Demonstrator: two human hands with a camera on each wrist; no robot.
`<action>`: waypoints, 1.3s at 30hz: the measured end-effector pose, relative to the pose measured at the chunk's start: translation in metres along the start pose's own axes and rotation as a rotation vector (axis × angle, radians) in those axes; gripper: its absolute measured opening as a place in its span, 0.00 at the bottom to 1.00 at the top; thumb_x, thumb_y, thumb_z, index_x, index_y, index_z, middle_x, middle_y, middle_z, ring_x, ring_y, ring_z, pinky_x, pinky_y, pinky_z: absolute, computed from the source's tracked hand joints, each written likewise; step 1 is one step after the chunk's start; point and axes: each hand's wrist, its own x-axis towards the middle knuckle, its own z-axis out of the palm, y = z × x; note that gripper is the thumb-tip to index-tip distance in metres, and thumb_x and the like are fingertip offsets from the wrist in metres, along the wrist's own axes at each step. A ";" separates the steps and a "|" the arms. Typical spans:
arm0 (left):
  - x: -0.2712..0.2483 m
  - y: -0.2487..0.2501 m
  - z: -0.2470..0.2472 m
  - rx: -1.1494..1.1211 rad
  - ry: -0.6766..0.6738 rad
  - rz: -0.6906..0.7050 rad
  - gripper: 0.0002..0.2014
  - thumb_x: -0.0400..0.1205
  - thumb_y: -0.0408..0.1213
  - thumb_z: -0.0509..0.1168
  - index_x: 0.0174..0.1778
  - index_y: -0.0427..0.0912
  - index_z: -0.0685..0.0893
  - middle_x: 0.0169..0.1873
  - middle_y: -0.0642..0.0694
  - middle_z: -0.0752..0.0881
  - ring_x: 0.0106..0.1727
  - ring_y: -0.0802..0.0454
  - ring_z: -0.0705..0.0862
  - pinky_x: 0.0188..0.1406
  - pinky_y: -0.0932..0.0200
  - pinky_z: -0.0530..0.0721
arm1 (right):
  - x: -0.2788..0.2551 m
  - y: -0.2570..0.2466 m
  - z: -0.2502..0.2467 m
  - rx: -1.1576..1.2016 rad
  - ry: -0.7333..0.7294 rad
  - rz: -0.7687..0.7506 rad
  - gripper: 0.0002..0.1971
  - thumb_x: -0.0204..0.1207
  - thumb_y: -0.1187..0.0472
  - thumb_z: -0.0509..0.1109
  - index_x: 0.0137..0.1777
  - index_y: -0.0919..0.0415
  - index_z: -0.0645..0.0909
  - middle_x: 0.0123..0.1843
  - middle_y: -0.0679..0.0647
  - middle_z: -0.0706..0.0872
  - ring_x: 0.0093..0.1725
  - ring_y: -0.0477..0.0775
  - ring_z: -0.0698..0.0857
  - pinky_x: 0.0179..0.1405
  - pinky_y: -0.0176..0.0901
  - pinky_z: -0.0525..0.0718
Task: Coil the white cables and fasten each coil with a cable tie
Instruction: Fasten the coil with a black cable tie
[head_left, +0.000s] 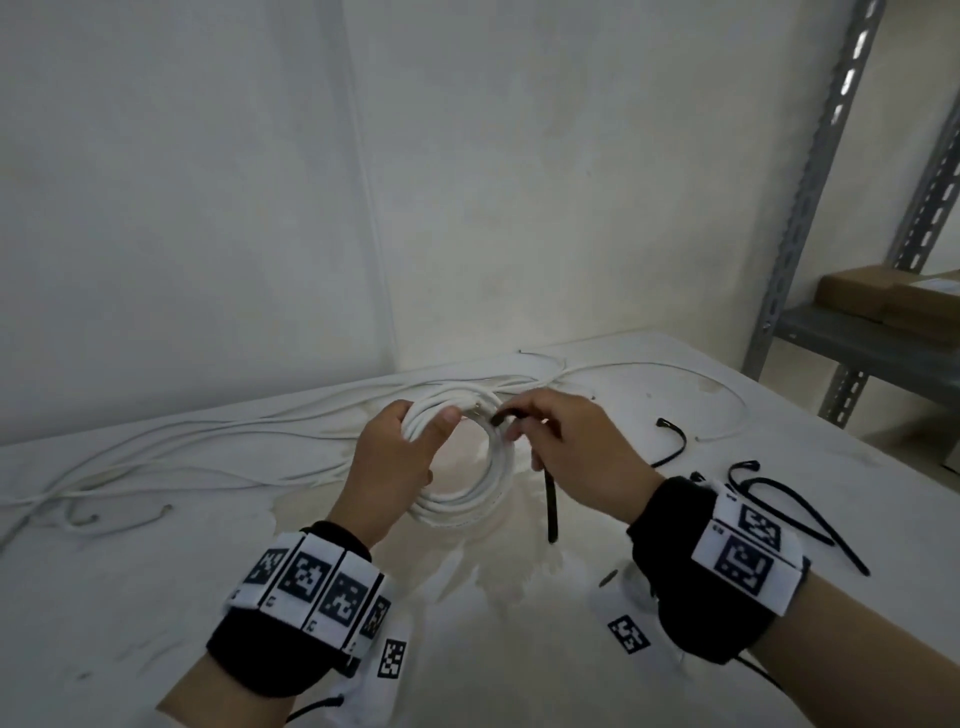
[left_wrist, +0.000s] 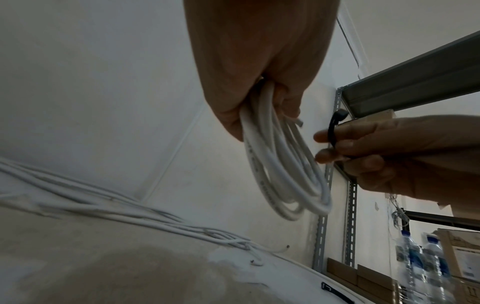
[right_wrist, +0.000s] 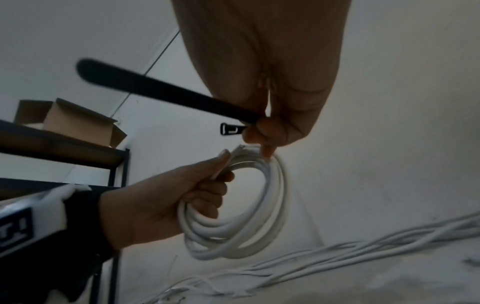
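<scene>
Two water bottles (left_wrist: 426, 265) beside boxes, only in left-wrist view

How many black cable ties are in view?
3 at least: one in the right hand at the coil; one on the table; a tangle, possibly several, beside the right wrist.

A metal shelving rack (head_left: 810, 208) is being seen standing just beside the white table (head_left: 156, 597). Flat cardboard boxes (head_left: 883, 299) are being carried on the rack's shelf, and water bottles (left_wrist: 420, 265) are being kept lower in the rack.
</scene>
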 end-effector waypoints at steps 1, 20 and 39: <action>0.000 -0.002 -0.004 0.005 0.027 0.006 0.10 0.79 0.44 0.67 0.35 0.43 0.78 0.27 0.49 0.75 0.26 0.53 0.73 0.16 0.71 0.72 | 0.000 -0.003 0.007 0.002 -0.010 -0.009 0.14 0.80 0.71 0.58 0.56 0.61 0.84 0.44 0.50 0.79 0.26 0.40 0.79 0.28 0.21 0.74; 0.004 -0.018 -0.030 -0.024 0.203 0.027 0.09 0.78 0.47 0.68 0.36 0.49 0.79 0.27 0.53 0.77 0.26 0.59 0.75 0.30 0.59 0.77 | 0.010 -0.016 0.060 0.153 0.020 0.254 0.05 0.73 0.70 0.67 0.45 0.61 0.80 0.30 0.54 0.81 0.18 0.40 0.80 0.25 0.32 0.80; -0.014 -0.012 -0.008 -0.093 0.068 0.060 0.18 0.87 0.45 0.51 0.36 0.37 0.71 0.23 0.50 0.66 0.24 0.55 0.65 0.26 0.56 0.67 | 0.013 -0.027 0.073 0.544 0.305 0.240 0.16 0.72 0.74 0.69 0.31 0.59 0.67 0.35 0.66 0.82 0.25 0.57 0.86 0.26 0.43 0.80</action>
